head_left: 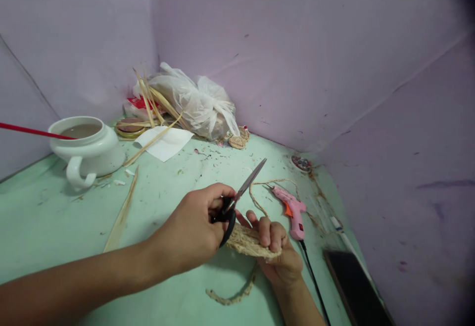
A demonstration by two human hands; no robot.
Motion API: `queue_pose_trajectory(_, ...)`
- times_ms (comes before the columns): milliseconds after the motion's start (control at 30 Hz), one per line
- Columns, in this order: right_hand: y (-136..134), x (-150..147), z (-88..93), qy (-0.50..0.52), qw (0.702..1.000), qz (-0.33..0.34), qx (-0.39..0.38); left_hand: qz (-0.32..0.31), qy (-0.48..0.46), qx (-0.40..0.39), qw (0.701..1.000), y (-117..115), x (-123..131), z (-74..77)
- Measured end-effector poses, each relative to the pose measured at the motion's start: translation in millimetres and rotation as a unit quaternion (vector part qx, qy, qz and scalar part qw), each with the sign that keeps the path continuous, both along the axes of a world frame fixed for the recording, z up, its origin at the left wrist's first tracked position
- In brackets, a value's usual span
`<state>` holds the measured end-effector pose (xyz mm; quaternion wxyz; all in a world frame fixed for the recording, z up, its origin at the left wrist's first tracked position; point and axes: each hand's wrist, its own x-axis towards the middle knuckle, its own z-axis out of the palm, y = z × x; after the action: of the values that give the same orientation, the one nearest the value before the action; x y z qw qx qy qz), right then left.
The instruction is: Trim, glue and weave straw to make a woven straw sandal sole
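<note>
Black-handled scissors [245, 187] are in my left hand [189, 227], its fingers around the handles and the blades pointing up and away to the right. My right hand [280, 254] grips a flat, tan piece of coiled fibre [248, 240], with fingers over its top. The scissors' lower handle overlaps the left end of this piece; I cannot tell whether they touch. A twisted strand of fibre [232, 299] hangs or lies below it, with a curled end. Thin twine [256, 197] lies on the table behind my right hand.
To the right lie a pink glue gun [291, 207] with a black cord and a dark flat device [356, 286]. A white pot [89, 148] with liquid and a red stick stands left. Behind are a plastic bag [200, 103], white paper [165, 143] and dry leaf strips [124, 212].
</note>
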<state>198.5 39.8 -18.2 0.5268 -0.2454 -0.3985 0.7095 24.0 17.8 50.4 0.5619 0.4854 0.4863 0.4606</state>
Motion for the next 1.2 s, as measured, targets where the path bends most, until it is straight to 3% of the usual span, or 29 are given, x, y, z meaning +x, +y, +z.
queue_pose_trajectory(367,-2,-2,4.8,0.007,1.000,-0.001,-0.007,-0.005,0.007,0.013,1.000,-2,-1,-3.6)
queue_pose_trajectory(600,-3,0,10.2,0.011,0.996,-0.061,-0.064,-0.017,0.005,-0.009,1.000,-2,-2,-0.8)
queue_pose_trajectory(933,0,1,21.6,-0.062,0.963,-0.235,-0.112,-0.104,-0.015,-0.088,0.991,-1,-8,7.8)
queue_pose_trajectory(1067,3,1,19.6,-0.072,0.952,-0.270,-0.129,-0.200,-0.048,-0.130,0.970,-2,-12,7.8)
queue_pose_trajectory(1200,5,0,18.2,-0.061,0.949,-0.273,-0.146,-0.236,-0.063,-0.185,0.952,-3,-10,-0.6)
